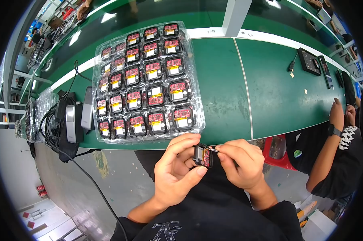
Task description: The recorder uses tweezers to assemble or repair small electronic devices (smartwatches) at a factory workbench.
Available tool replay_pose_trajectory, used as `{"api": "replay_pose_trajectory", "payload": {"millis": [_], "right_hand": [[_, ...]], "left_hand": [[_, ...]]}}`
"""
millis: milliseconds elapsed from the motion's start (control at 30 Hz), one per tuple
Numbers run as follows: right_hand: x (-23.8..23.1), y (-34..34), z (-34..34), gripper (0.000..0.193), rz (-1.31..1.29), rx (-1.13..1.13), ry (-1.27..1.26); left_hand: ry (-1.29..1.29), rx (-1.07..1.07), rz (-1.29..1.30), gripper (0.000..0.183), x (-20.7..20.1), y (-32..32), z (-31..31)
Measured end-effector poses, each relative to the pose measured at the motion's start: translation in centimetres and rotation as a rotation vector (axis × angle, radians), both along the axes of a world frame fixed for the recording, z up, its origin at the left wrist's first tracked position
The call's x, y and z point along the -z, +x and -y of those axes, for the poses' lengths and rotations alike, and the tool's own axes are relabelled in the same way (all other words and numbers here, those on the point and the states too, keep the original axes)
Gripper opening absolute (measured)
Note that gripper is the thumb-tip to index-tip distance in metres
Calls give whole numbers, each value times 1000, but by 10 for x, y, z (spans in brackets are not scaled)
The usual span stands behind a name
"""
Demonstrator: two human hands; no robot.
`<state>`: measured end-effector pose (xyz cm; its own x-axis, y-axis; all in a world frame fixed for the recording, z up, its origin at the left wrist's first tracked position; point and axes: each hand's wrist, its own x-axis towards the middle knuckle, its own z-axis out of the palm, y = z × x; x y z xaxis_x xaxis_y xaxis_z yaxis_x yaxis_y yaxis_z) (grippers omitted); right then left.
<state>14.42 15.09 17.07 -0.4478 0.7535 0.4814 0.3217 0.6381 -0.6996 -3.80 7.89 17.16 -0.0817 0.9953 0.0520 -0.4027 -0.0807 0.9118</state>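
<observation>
My left hand (176, 164) is closed round the edges of a small black square device housing (203, 156), which is tilted on its side above my lap. Inside the housing show a red circuit board, a yellow strip and a pale battery-like block. Pinched in my right hand (242, 162) is a thin metal tool (212, 149) that looks like tweezers; its tip reaches the inside of the housing. Just beyond my hands, a clear plastic tray (149, 138) bears rows of several similar housings (157, 121) with boards showing.
The green workbench (221, 92) has its near edge beside my hands. Left of the tray stand a silver-grey box (71, 124) and black cables (48, 124). To the right, a co-worker's arm (328, 154) rests near the bench, with a black case (309, 62) farther back.
</observation>
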Motion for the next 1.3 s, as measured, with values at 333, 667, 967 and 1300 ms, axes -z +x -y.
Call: {"api": "replay_pose_trajectory", "payload": {"millis": [333, 667, 967, 1300], "right_hand": [[1, -2, 2, 16, -1, 0, -45], [4, -7, 11, 21, 52, 107, 80], [5, -7, 12, 23, 126, 133, 166], [1, -5, 11, 25, 161, 106, 199]], "left_hand": [[-41, 15, 46, 56, -3, 2, 1], [-61, -63, 62, 54, -2, 12, 2], [-63, -63, 4, 55, -2, 13, 3], [-51, -110, -84, 53, 1, 13, 3]]}}
